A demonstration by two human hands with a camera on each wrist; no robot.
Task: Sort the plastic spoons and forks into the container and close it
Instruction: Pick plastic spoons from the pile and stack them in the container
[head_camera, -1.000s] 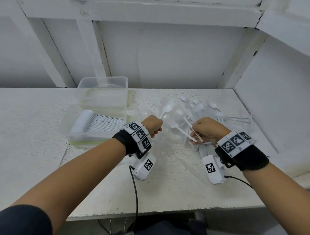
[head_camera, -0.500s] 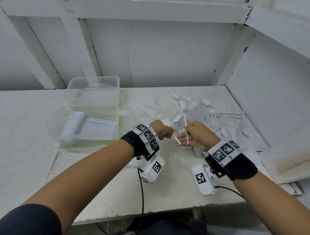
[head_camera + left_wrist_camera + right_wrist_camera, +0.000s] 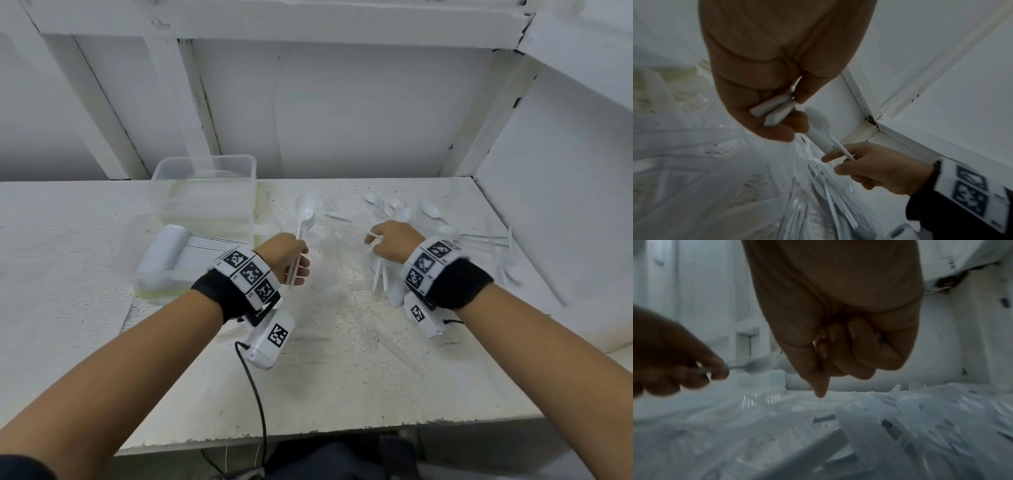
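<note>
Head view shows the left hand (image 3: 286, 257) curled round a small bunch of white spoons (image 3: 304, 219), handles through the fist and bowls standing up just right of the container (image 3: 205, 219). The left wrist view confirms this grip: two handle ends stick out below the fingers (image 3: 777, 128). The container sits open on the tabletop (image 3: 342, 377) at the left, its near tray already carrying a neat row of stacked spoons (image 3: 185, 253).

The right hand (image 3: 394, 245) is over the loose pile of cutlery (image 3: 428, 219) at the right, fingers curled, with a thin white handle pinched at the fingertips; the right wrist view is too blurred to tell whether it is a spoon or a fork.

The step in hand looks like gathering spoons into the left-hand bunch. To do it well, each new spoon should probably go in bowl-first and nested the same way as the others, so the bunch drops flat onto the row. Clear forks lie mixed in the pile and are hard to see, so checking the head of each piece before passing it seems wise.
</note>
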